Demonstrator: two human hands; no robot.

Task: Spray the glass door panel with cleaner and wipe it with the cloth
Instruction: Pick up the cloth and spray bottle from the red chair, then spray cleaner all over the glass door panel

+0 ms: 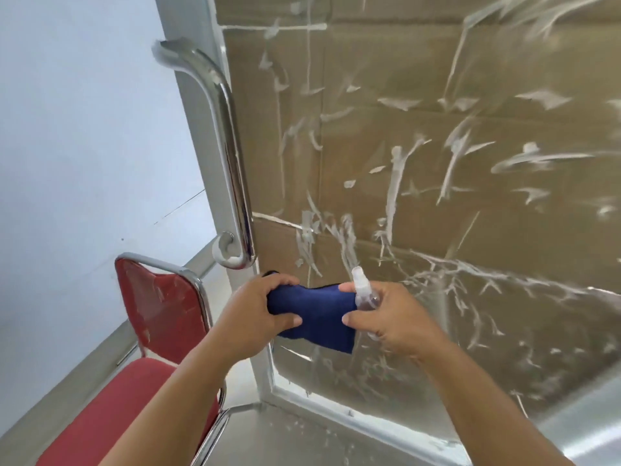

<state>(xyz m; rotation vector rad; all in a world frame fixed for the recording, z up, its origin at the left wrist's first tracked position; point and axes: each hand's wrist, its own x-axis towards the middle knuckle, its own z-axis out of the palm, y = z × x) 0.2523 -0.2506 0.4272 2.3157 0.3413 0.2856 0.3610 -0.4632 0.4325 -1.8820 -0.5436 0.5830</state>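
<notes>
The glass door panel has white streaks all over, so wiping looks barely started. In front of its bottom corner, the left hand grips the blue cloth. The right hand holds the cloth and the spray bottle.

Both bare forearms reach forward and up from the lower edge of the view, converging so the hands sit close together at mid-frame. The left hand curls its fingers over the top and its thumb underneath one end of the cloth, gripping it. The right hand grips the bottle against its palm, nozzle upward, while its thumb and forefinger touch the cloth's other end
</notes>
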